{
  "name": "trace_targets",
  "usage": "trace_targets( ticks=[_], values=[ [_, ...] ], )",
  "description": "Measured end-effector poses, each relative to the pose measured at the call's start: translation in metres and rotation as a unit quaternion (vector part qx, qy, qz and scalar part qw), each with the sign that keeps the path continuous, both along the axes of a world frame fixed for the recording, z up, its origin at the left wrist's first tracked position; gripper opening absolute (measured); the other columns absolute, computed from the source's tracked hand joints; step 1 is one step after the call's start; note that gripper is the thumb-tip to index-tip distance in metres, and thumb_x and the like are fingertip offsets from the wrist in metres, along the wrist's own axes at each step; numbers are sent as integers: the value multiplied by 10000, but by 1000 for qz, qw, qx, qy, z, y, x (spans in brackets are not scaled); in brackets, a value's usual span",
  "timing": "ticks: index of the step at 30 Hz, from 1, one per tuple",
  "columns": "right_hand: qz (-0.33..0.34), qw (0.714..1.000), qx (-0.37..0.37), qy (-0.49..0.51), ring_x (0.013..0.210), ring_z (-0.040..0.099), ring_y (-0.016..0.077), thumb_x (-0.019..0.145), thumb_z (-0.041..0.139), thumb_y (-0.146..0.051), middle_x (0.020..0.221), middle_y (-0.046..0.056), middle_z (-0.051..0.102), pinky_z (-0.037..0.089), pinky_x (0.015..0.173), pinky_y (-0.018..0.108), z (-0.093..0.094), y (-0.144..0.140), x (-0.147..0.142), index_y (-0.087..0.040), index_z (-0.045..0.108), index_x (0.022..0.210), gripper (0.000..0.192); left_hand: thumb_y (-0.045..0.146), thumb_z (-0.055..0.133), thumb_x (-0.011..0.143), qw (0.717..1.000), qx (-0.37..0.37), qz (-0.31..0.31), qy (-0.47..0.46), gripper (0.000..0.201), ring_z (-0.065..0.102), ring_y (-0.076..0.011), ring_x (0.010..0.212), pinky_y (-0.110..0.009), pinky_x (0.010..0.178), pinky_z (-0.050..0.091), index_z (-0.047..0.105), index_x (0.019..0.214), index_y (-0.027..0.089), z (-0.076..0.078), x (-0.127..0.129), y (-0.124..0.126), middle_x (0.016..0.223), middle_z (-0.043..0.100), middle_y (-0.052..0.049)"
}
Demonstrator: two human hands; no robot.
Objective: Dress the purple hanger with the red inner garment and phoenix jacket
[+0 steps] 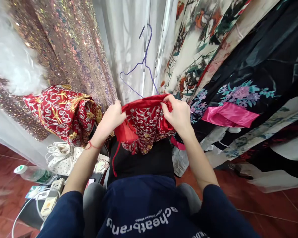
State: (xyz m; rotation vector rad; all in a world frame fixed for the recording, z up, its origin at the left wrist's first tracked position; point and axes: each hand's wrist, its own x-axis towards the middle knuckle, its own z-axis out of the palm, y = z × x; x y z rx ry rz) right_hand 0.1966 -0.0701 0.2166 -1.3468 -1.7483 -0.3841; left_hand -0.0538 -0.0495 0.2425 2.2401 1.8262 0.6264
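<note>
Between my two hands a red embroidered garment [146, 120] is stretched by its plain red top edge, its lower part resting on the black cloth [141, 167] over my lap. My left hand [112, 117] is closed on the left end of that edge. At the right end, my right hand [176, 112] pinches the edge between thumb and fingers. A red tie string dangles at the left. Just behind the garment is a purple wire hanger [144, 62], its lower bar partly hidden by the red edge.
Another red and gold embroidered piece [62, 112] lies at left, below sequined fabric [67, 39]. Black floral garments [258, 66] hang at right. A plastic bottle [37, 174] and power strips [49, 203] with a white cable are at lower left.
</note>
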Motion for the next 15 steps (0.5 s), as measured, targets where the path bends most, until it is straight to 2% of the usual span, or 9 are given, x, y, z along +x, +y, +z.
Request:
trace_targets(
  ticks=[2,3,6,8,11,13,15],
  values=[
    [-2,999,-14,31,560,541,177,899,563,-299,620,-6,587,369,594,302,9,2,-6,-213,612,859,107,134,528,789,995,59,44,-73,507,633,-364,1182,-469,1010,493,552,1290,64,7,4,22,1195,681,-236],
    [11,998,-22,50,530,507,163,892,568,-296,584,-24,543,365,589,302,14,2,-8,-216,596,834,102,110,530,771,990,67,38,-117,545,600,-362,1240,-487,1063,465,542,1313,66,10,6,31,1259,656,-237],
    [63,990,-52,116,492,429,128,870,583,-259,534,-62,437,352,584,289,23,0,-17,-222,532,754,131,64,503,735,957,37,-50,-284,568,584,-304,1270,-493,1129,434,580,1294,129,16,17,47,1312,648,-157],
    [88,982,-72,153,495,404,116,864,584,-237,536,-73,407,346,585,282,26,-2,-24,-225,498,736,155,80,478,759,914,-12,-99,-392,495,668,-267,1111,-505,1043,514,619,1227,158,17,27,45,1138,712,-110],
    [108,974,-77,182,516,399,116,880,565,-234,566,-73,418,350,603,285,26,-4,-33,-231,481,754,152,171,480,840,857,-60,-120,-498,309,712,-212,840,-441,838,615,643,1102,164,16,38,33,867,699,-70],
    [107,973,-67,191,531,404,121,884,559,-236,574,-70,424,354,625,295,26,-3,-33,-234,477,757,151,205,490,863,842,-32,-109,-527,244,700,-174,768,-360,771,623,642,1051,169,17,37,27,810,676,-53],
    [100,972,-52,205,536,399,124,869,572,-231,564,-71,409,353,636,302,24,-1,-29,-234,477,744,157,199,484,862,850,15,-92,-518,219,683,-144,721,-298,732,610,653,997,165,19,32,23,776,664,-45]
  ],
)
